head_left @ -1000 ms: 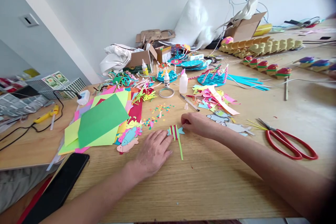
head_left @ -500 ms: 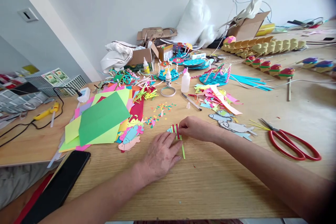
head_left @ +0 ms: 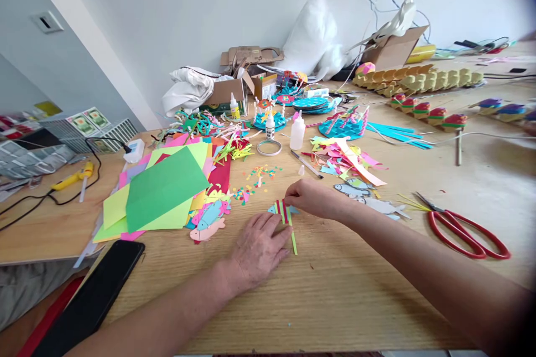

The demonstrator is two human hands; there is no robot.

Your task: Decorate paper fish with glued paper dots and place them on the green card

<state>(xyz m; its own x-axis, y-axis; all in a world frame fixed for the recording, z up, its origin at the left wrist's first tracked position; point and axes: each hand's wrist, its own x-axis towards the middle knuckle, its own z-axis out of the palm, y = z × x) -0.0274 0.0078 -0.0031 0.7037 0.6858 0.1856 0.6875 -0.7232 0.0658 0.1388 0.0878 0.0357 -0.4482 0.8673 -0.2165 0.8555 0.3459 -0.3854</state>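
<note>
A small light-blue paper fish (head_left: 272,210) lies on the table, crossed by red and yellow-green paper strips. One yellow-green paper strip (head_left: 294,242) runs past the fish's lower edge towards me. My left hand (head_left: 257,248) rests flat and open beside the fish, its fingertips close to the lower edge and the strip. Thumb and fingers of my right hand (head_left: 312,198) are pinched at the upper end of the strips, over the fish's tail side. The exact grip is partly hidden by the fingers.
Coloured paper sheets (head_left: 167,189) and paper fish cutouts (head_left: 208,217) lie left, near a phone (head_left: 94,295). Ahead are confetti (head_left: 255,181), a glue bottle (head_left: 297,131), a pen (head_left: 307,164) and paper scraps (head_left: 335,153). Grey fish cutouts (head_left: 379,205) and red-handled scissors (head_left: 464,228) lie right.
My right hand has shifted slightly up and its fingers have lifted a little, showing more of the fish's tail. My left hand stays almost in place.
</note>
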